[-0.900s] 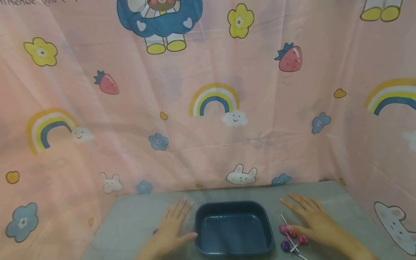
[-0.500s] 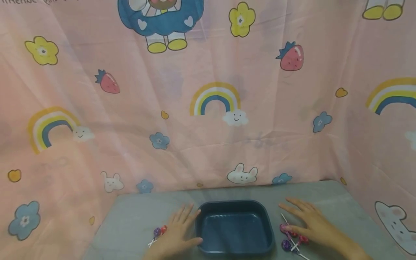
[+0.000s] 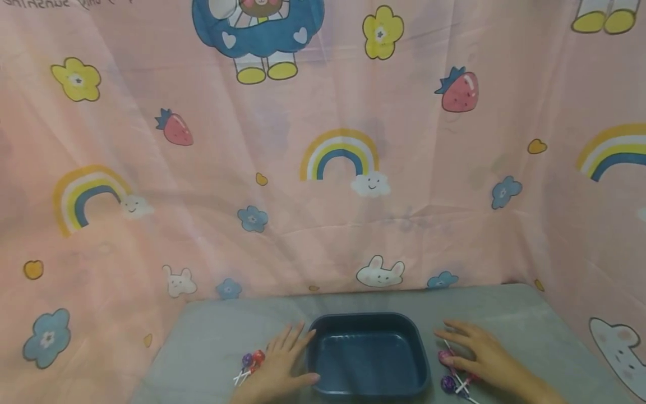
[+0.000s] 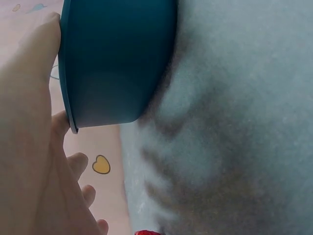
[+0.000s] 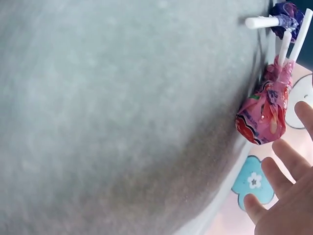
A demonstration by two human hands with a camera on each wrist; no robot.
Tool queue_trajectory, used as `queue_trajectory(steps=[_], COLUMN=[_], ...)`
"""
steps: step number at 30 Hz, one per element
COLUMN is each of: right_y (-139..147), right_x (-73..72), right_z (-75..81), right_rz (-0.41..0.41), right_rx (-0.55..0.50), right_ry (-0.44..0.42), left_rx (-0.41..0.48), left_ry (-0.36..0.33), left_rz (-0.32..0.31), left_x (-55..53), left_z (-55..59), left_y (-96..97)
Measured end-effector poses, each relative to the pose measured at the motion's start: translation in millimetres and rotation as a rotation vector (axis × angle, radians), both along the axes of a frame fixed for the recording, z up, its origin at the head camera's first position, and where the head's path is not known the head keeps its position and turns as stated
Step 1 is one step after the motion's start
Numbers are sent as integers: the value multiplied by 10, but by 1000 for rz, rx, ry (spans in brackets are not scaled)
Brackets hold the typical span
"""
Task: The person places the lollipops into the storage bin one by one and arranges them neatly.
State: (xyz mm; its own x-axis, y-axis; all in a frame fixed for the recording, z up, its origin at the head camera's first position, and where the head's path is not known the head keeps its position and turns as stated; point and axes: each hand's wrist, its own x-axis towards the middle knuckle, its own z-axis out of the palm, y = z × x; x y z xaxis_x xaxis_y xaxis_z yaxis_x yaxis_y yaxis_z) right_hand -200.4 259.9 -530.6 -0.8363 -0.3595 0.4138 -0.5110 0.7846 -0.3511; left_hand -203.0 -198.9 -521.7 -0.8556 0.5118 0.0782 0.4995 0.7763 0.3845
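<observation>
A dark blue rectangular tray (image 3: 368,387) stands on the grey table, its inside showing nothing but its bare bottom. My left hand (image 3: 285,365) is at its left side with fingers spread, thumb and index fingertip right at the rim; the left wrist view shows this against the tray's outer wall (image 4: 117,63). Just left of that hand lie a purple-wrapped lollipop (image 3: 247,360) and a red one (image 3: 259,356). On the right, my right hand (image 3: 487,356) hovers with loosely spread fingers over several lollipops, partly hiding them. A pink lollipop (image 5: 266,115) lies close to its fingertips.
The grey table (image 3: 227,320) reaches back to a pink printed curtain (image 3: 323,241), which also hangs along the sides. Among the right-hand lollipops, a purple one (image 3: 448,384) lies nearest the tray, white sticks crossing beside it.
My left hand has moved right to the tray's rim, uncovering the lollipops on the left. My right hand has come slightly lower and nearer over its lollipops. The head view has shifted a little.
</observation>
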Motion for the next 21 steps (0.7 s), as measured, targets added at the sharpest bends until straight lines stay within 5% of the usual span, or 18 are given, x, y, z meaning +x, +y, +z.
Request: queue_trajectory(steps=[15,21], right_y=[33,28], right_x=[1,-16], right_z=[-137,-133], right_rz=[-38,-59], right_rx=[69,83], right_ry=[71,-16], left_rx=[23,25], left_ry=[-85,-125], left_rz=[-10,3], left_x=[-15,-14], left_z=[-13,-27], left_y=[14,15])
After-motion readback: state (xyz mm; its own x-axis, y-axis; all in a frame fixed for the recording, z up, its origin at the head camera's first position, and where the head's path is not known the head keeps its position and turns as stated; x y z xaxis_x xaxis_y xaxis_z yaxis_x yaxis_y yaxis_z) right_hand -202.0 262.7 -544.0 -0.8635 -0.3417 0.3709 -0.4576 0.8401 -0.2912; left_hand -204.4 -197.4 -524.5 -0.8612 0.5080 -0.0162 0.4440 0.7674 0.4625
